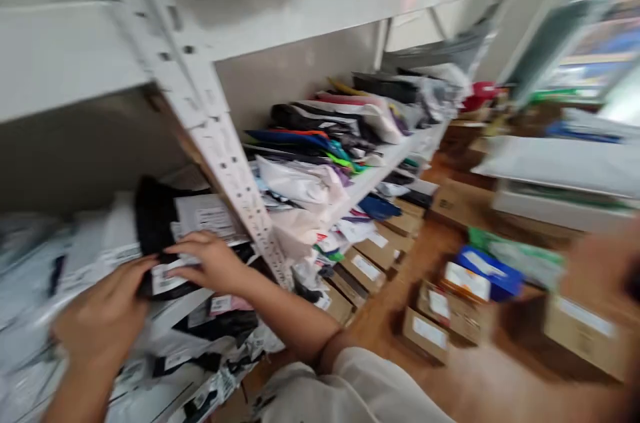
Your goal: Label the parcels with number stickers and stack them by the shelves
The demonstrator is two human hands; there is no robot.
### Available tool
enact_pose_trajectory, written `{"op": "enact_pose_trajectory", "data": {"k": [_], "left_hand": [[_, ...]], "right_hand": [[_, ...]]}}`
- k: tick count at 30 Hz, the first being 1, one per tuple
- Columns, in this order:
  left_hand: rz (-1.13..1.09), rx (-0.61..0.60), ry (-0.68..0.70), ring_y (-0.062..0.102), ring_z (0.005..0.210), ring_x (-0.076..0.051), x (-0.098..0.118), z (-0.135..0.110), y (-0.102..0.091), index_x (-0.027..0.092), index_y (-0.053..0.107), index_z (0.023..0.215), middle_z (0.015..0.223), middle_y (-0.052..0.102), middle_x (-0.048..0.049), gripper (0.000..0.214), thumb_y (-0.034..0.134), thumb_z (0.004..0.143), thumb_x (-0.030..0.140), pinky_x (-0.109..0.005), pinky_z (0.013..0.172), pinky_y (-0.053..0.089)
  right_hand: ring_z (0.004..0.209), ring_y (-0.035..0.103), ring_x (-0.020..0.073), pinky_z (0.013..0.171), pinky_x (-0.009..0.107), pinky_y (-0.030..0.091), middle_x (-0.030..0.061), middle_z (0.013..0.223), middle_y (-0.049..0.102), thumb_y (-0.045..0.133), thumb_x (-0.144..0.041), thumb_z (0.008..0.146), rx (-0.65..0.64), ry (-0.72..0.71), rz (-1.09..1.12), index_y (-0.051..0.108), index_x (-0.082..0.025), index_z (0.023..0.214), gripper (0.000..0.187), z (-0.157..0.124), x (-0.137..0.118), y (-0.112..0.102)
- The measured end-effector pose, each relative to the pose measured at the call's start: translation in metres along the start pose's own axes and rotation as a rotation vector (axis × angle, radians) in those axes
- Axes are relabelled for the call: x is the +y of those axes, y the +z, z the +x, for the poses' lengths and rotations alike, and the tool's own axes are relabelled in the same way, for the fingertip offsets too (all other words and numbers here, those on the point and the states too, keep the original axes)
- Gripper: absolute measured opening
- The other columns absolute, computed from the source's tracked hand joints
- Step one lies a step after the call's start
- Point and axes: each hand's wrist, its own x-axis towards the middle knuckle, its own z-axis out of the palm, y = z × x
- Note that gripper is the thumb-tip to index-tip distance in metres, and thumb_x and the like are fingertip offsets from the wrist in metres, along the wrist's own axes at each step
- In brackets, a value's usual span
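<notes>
A black mailing bag point(153, 216) with white labels stands among other parcels on the lower left shelf. My left hand point(105, 310) is at its near edge, fingers together and closed on the bag; motion blurs the grip. My right hand point(215, 263) reaches in from the right, thumb and fingers apart, over a white label point(167, 278) on the black packaging. Behind the right hand is a white printed label point(215, 218). Pale plastic mailing bags point(30, 290) lie left of my hands, partly covered by the left one.
A white perforated shelf post point(225, 150) rises just right of my hands, with a shelf beam point(320, 10) overhead. Stacked mailing bags point(310, 136) fill the neighbouring shelf. Cardboard boxes point(425, 335) and a blue package point(493, 273) stand on the wooden floor at right.
</notes>
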Motion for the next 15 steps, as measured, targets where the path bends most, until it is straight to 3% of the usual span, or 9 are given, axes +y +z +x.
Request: {"op": "enact_pose_trajectory", "data": {"k": [1,3,9,15], "left_hand": [[0.163,0.002,0.053,0.069,0.072,-0.017,-0.001,-0.002,-0.008,0.027,0.07,0.103,0.094,0.077,0.0068,0.038,0.049,0.079,0.007,-0.021,0.053,0.039],[0.267,0.011,0.117,0.07,0.071,-0.016,0.0,0.0,-0.013,0.023,0.07,0.097,0.092,0.077,0.0026,0.036,0.048,0.078,0.003,-0.023,0.055,0.041],[0.145,-0.041,0.048,0.071,0.079,-0.016,0.01,0.006,-0.012,0.023,0.067,0.097,0.098,0.076,0.0008,0.031,0.046,0.082,0.006,-0.023,0.063,0.045],[0.212,0.004,-0.031,0.069,0.064,-0.018,0.006,-0.002,-0.012,0.024,0.068,0.096,0.087,0.077,-0.0005,0.018,0.055,0.084,0.022,-0.025,0.057,0.042]], "right_hand": [[0.099,0.065,0.0161,0.093,0.026,0.048,0.0084,0.106,0.07,0.069,-0.032,0.085,0.02,-0.005,0.058,0.067,-0.015,0.109,0.03,-0.001,0.002,0.002],[0.098,0.064,0.0174,0.092,0.029,0.049,0.0081,0.103,0.07,0.07,-0.032,0.084,0.068,0.007,0.158,0.07,-0.018,0.104,0.025,-0.001,0.004,0.006],[0.096,0.063,0.0188,0.088,0.033,0.05,0.0075,0.101,0.069,0.07,-0.03,0.084,0.134,0.012,0.323,0.068,-0.02,0.109,0.027,0.001,-0.008,0.01],[0.09,0.064,0.0183,0.086,0.034,0.051,0.0059,0.094,0.069,0.069,-0.031,0.085,0.145,-0.002,0.344,0.071,-0.022,0.092,0.011,0.008,-0.01,0.013]]}}
